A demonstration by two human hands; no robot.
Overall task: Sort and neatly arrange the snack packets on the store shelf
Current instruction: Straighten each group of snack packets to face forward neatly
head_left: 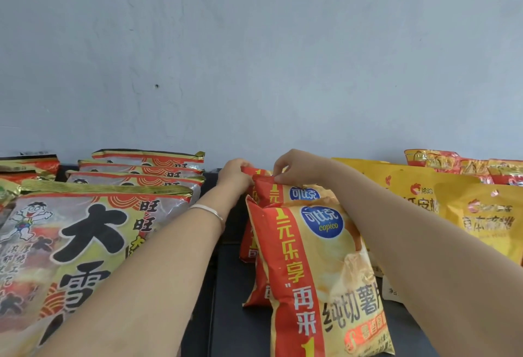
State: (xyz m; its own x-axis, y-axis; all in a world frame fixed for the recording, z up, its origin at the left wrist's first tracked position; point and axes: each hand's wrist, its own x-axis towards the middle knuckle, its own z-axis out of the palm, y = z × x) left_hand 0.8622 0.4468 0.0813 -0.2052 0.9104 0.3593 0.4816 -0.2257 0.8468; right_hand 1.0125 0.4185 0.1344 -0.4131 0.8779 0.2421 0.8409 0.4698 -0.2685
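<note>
A row of orange-and-cream chip packets stands upright in the middle of the dark shelf [232,294]. The front chip packet [319,277] is nearest me. Behind it stands a second chip packet [271,189], and my right hand [300,167] pinches its top edge. My left hand [235,172], a bracelet on its wrist, grips the top corner of the rearmost chip packet [250,170], which is mostly hidden.
Large rice-cracker bags [85,243] stand in a row on the left, several more behind them [147,164]. Yellow nut bags [481,221] fill the right side, with red-and-gold packets [452,164] behind. A pale blue wall [254,59] backs the shelf.
</note>
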